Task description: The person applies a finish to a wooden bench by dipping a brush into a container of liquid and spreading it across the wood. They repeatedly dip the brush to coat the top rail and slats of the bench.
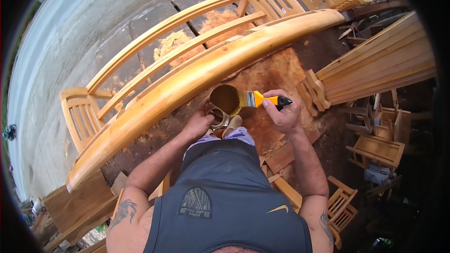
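My left hand (200, 122) is closed around the handle of a mug-like container (219, 114) with brown liquid (224, 98) inside. In my right hand (284, 114) is a paintbrush (262, 99) with a yellow and black handle and a metal ferrule. Its pale bristles point left and meet the container's right rim. Just beyond both hands runs the long, curved, glossy rail of a wooden bench frame (206, 72). Slatted end pieces stand at its two ends. My fingers hide part of the brush handle.
Stacked wooden boards (379, 61) lie to the right. Small wooden furniture pieces (378, 149) stand at lower right, and a slatted piece (341, 201) is near my right elbow. Sawdust (173, 44) lies on the ground behind the bench. Wood panels (79, 197) are at lower left.
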The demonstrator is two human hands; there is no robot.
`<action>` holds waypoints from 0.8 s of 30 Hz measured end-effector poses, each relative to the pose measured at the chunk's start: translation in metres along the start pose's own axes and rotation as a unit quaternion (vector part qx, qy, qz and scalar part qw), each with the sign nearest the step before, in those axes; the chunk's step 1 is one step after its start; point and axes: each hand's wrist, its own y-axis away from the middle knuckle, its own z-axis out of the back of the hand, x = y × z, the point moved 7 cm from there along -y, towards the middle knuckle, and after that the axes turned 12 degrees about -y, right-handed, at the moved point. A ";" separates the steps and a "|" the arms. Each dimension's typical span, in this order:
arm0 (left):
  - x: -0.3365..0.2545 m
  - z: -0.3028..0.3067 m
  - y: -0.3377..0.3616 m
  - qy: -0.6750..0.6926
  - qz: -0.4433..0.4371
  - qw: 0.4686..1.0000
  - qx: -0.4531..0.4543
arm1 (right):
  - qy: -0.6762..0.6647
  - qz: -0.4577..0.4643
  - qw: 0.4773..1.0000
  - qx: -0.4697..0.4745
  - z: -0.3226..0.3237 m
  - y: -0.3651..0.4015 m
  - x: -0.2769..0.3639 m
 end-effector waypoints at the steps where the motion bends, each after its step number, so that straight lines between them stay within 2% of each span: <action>1: 0.000 0.000 0.000 -0.004 0.000 1.000 0.000 | 0.001 0.009 1.000 -0.002 0.002 0.000 0.003; 4: 0.005 -0.002 -0.004 0.013 -0.004 1.000 -0.017 | -0.040 0.046 0.998 0.007 0.007 0.000 0.010; 7: 0.003 -0.007 -0.004 0.028 0.003 0.999 -0.042 | 0.013 0.107 0.988 0.108 -0.001 0.000 0.022; 10: 0.000 -0.013 -0.011 0.030 0.003 0.999 -0.041 | 0.081 0.130 0.969 0.194 -0.001 0.002 0.020; 12: -0.003 -0.019 -0.017 0.049 -0.006 0.998 -0.046 | 0.080 0.107 0.964 0.230 0.012 0.000 0.014; 14: -0.007 -0.027 -0.022 0.087 -0.018 0.994 -0.068 | 0.046 0.107 0.968 0.223 0.035 -0.008 0.002; 17: -0.012 -0.042 -0.028 0.119 -0.015 0.989 -0.085 | -0.061 0.040 0.985 0.158 0.091 -0.024 -0.022; 18: -0.017 -0.048 -0.032 0.118 -0.011 0.989 -0.086 | -0.137 0.018 0.984 0.109 0.112 -0.028 -0.033; 20: -0.020 -0.057 -0.036 0.121 0.009 0.986 -0.113 | -0.291 -0.025 0.956 0.008 0.152 -0.036 -0.059; 22: 0.006 -0.059 -0.053 0.134 0.010 0.979 -0.154 | -0.339 0.012 0.938 -0.068 0.198 -0.054 -0.070; 24: -0.014 -0.071 -0.052 0.135 0.013 0.981 -0.137 | -0.392 0.042 0.908 -0.142 0.247 -0.076 -0.086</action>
